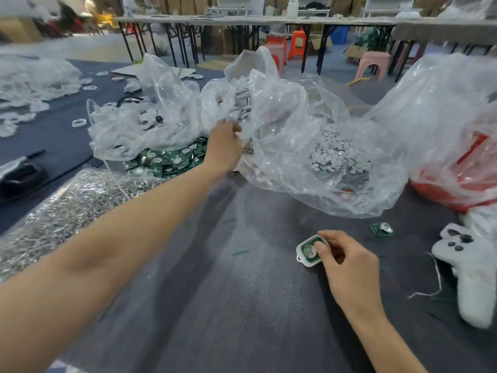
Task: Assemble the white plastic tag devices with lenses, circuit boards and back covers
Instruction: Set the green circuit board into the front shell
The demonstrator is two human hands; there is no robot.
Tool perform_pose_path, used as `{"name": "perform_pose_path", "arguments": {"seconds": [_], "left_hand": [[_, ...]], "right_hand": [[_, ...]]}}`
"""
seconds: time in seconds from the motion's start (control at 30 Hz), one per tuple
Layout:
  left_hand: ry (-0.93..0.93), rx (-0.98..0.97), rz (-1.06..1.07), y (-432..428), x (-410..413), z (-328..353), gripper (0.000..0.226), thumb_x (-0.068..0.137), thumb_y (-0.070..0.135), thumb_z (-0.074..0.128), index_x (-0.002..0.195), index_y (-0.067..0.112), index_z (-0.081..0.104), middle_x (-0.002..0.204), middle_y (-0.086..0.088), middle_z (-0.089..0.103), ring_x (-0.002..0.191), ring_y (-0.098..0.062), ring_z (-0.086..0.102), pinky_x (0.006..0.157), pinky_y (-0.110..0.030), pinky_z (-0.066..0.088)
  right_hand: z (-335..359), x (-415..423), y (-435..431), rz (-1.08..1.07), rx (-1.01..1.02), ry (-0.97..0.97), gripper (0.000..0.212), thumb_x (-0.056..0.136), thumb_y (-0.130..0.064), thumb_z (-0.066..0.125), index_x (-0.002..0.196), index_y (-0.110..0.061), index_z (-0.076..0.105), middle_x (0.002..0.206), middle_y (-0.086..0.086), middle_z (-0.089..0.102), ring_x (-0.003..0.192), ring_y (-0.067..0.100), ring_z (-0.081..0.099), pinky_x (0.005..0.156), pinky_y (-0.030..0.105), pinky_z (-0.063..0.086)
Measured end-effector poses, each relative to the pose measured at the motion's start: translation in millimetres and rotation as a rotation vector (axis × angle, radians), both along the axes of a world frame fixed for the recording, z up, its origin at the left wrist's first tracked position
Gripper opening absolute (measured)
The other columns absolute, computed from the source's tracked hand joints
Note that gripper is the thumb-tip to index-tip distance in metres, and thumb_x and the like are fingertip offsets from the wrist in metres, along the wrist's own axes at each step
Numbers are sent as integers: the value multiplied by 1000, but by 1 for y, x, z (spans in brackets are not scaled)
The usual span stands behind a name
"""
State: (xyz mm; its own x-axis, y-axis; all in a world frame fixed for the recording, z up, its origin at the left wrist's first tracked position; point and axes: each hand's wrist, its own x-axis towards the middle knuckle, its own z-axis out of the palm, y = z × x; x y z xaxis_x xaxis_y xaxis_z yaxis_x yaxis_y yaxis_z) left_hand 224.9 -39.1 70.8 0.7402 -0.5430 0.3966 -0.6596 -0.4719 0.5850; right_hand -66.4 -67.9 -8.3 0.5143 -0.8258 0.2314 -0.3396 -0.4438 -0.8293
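Left hand (224,146) reaches far forward on an outstretched arm, fingers bent; right hand (349,265) pinches a tag device (309,250).

Of the person we see two arms, both uncovered as far as our view reaches. The left forearm (121,238) is slim and shows its whole length up to the left hand (224,146); of the right forearm (382,335) we see a shorter stretch behind the right hand (347,262). Both hands are bare; the fingernails are too blurred for us to judge.
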Motion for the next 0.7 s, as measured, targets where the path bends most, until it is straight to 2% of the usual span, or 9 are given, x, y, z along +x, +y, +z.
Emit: {"name": "perform_pose_path", "arguments": {"seconds": [0.1,0.23,0.3,0.37,0.47,0.57,0.63,0.7], "left_hand": [[-97,163,1,-16,37,7,29,91,6,50,119,3,55,125,-16,50,112,-30,51,92,-31,37],[-176,267,-102,-18,36,-10,24,86,21,57,105,6,54,104,-10,55,93,-28,53,75,-37,43],[-209,457,-153,-15,33,-25,27,87,18,57,110,4,54,112,-16,57,100,-33,54,82,-43,47],[-221,482,-142,-11,36,-33,29,88,6,54,117,3,54,118,-19,57,106,-36,55,87,-44,46],[-217,305,-85,-7,40,-29,30,91,-2,48,119,5,56,110,-19,64,98,-35,61,82,-43,49],[-74,-3,-5,1,33,-7,27,92,2,50,115,11,60,90,-11,68,77,-23,63,70,-30,52],[257,-282,8,11,20,10,22,91,6,58,111,16,61,90,-6,66,71,-15,60,67,-23,51],[710,-550,-109,29,-4,22,20,90,2,60,107,14,61,96,-7,65,71,-14,60,71,-25,55]], "right_hand": [[-3,2,-2,-3,-47,-4,17,85,-10,68,97,-21,71,84,-8,69,78,2,62,70,14,43],[-5,6,-4,-2,-68,-7,17,84,-10,69,96,-22,71,82,-5,68,75,6,63,69,20,44],[-5,6,-4,5,-68,-17,17,84,-9,68,97,-21,72,83,-3,68,75,6,62,70,22,44],[-5,6,-4,20,-55,-27,18,84,-9,68,98,-20,72,84,-4,68,75,4,61,70,21,44],[-5,4,-4,31,-53,-25,19,84,-10,68,99,-21,72,83,-6,68,74,3,60,69,16,43],[-4,4,-4,31,-75,-14,20,84,-8,70,100,-18,73,84,-5,68,74,3,60,70,13,42],[-4,4,-5,59,-87,0,22,82,-5,71,101,-17,75,86,-6,66,73,4,60,72,11,42],[-4,4,-4,106,-121,40,23,82,-5,72,100,-19,76,86,-9,65,72,8,59,71,15,44]]}}
